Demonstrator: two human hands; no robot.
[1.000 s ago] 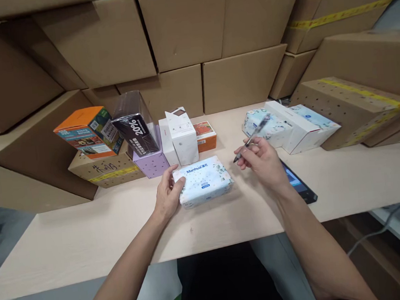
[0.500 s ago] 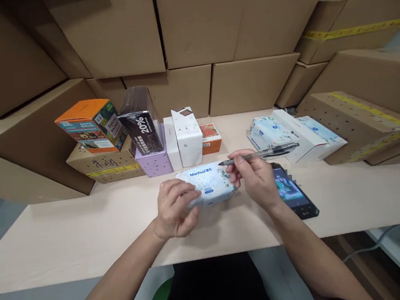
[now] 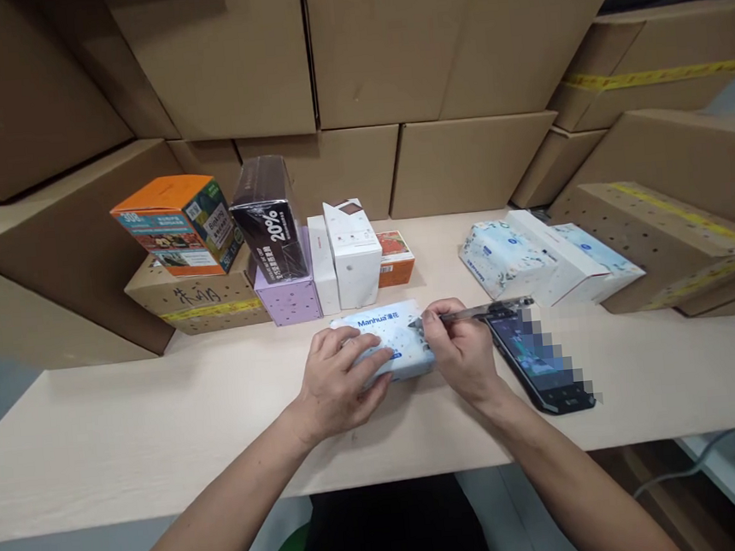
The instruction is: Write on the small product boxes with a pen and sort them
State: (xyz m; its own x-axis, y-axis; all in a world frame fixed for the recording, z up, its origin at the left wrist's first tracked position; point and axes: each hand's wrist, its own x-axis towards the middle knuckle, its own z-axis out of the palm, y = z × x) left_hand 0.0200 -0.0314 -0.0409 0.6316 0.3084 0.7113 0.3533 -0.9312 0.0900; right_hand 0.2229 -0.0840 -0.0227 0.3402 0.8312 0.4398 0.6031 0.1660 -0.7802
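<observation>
A white and blue tissue pack (image 3: pixel 408 340) printed "Manhua" lies on the table in front of me. My left hand (image 3: pixel 348 371) grips its left part, fingers over the top and thumb at the near side. In my right hand (image 3: pixel 462 349) a pen (image 3: pixel 496 308) with a clear barrel and dark tip is pinched. The tip points left at the pack's top by the printed name; whether it touches, I cannot tell. Just right of that hand lies a dark phone (image 3: pixel 542 363) with its screen lit, partly pixelated.
Behind the pack stand a purple box (image 3: pixel 289 301), a dark box (image 3: pixel 266 224), white boxes (image 3: pixel 357 263) and an orange box (image 3: pixel 398 268). An orange-topped box (image 3: pixel 176 228) sits on a taped carton (image 3: pixel 206 302) at left. More tissue packs (image 3: pixel 507 255) lie right. Large cartons (image 3: pixel 473 163) wall the back.
My left hand has come down further over the pack. The right hand has lowered, bringing the pen tip nearer the pack's top. The view has shifted slightly.
</observation>
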